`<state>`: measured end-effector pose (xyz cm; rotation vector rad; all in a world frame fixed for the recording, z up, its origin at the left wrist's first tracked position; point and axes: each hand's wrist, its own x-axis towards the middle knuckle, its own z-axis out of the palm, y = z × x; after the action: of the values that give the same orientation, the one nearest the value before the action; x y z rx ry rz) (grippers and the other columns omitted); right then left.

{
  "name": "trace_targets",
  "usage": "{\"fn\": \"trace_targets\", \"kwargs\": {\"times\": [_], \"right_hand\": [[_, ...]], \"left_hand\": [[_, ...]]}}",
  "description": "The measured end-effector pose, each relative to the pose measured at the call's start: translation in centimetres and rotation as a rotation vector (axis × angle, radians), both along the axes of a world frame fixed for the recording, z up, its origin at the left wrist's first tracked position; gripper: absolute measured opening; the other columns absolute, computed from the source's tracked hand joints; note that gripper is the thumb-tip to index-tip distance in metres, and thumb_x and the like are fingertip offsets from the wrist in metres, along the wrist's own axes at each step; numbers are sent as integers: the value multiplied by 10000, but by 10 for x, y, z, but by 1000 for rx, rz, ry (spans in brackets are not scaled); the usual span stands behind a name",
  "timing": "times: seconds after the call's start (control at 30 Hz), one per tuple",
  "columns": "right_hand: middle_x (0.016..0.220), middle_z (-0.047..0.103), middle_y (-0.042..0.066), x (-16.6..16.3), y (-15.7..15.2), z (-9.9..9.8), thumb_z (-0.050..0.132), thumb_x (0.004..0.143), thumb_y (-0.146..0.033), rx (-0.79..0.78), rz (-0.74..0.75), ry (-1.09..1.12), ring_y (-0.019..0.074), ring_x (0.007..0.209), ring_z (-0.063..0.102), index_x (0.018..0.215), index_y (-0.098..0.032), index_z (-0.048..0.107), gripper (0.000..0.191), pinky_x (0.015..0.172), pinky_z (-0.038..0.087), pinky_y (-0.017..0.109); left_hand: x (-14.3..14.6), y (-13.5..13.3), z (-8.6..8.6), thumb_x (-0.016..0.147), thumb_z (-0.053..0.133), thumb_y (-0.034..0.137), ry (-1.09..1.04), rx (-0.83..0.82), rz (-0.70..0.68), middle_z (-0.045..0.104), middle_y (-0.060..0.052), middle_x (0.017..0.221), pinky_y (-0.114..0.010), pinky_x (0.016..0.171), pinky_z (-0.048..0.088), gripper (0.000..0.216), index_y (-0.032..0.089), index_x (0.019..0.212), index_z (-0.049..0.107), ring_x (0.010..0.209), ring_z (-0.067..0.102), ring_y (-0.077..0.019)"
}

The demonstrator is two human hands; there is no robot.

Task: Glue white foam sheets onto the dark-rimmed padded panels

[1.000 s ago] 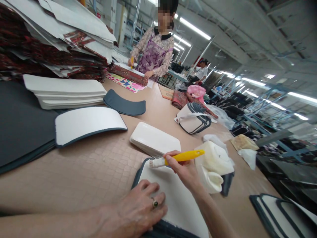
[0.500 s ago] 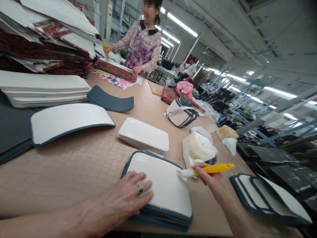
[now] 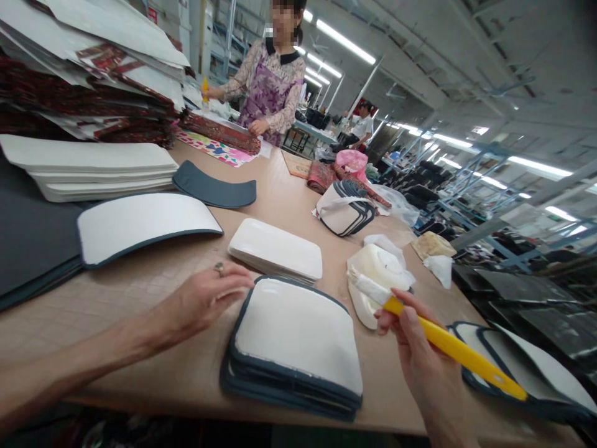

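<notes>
My right hand (image 3: 420, 348) is closed on the yellow handle of a paintbrush (image 3: 452, 345). The white-coated bristle end lies over a cut-open white plastic container (image 3: 373, 267) with pale residue on it. My left hand (image 3: 209, 298), fingers stretched out and nothing in them, hovers by the top left corner of a stack of dark-edged panels (image 3: 293, 392). The stack's top panel (image 3: 298, 330) has a white face with a dark blue border. Just behind it lies a pile of smaller white boards (image 3: 277, 249).
To the left are a curved white-faced panel (image 3: 149, 227), a dark curved piece (image 3: 217, 185) and stacked white boards (image 3: 93, 165). More bordered panels lie at the right (image 3: 536, 367) and a bundle (image 3: 345, 211) farther back. Across the table stands a co-worker (image 3: 270, 87) holding a yellow-handled tool.
My left hand has lifted off the top panel and moved left and up. My right hand has carried the brush from the panel's right edge to the container, its handle now pointing down right.
</notes>
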<state>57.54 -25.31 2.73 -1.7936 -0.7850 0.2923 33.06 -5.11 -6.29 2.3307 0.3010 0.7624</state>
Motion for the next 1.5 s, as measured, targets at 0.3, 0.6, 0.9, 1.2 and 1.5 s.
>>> {"fn": "trace_targets", "kwargs": {"times": [0.3,0.6,0.9,1.2,1.5], "right_hand": [[1057,669,84,-22,-5,-64,520,826,-444,-215,43,-348,239,979,631,1034,-214,613,323,836,517,368],[1242,555,176,-20,-28,-143,448,889,-322,-352,153,-669,262,1137,539,1179,-121,556,369,902,495,388],[1285,524,99,-43,4,-117,413,863,-190,-337,289,-647,251,1204,474,1051,-207,603,268,937,466,383],[718,639,69,-13,1,-121,283,919,-371,-391,4,-430,192,683,647,981,-163,591,377,643,546,311],[1179,596,139,-23,-21,-121,384,863,-363,-297,-23,-337,238,1096,561,1162,-164,539,391,914,461,385]], "left_hand": [[28,-41,5,925,349,149,-23,180,-154,580,-101,1220,-317,996,387,309,120,1159,549,1164,489,-205],[50,-35,-22,888,425,449,529,76,-163,246,-181,1459,-407,1098,209,661,62,1402,272,1351,211,-286],[28,-16,-47,826,432,197,435,235,-64,224,-4,1495,-518,1100,55,602,265,1406,286,1382,49,-287],[35,-14,-54,845,367,187,469,229,-110,305,5,1465,-545,1087,75,577,265,1410,277,1371,128,-275],[86,-46,15,813,489,255,274,356,-164,348,-100,1436,-467,1111,114,443,139,1240,495,1358,188,-275]]}}
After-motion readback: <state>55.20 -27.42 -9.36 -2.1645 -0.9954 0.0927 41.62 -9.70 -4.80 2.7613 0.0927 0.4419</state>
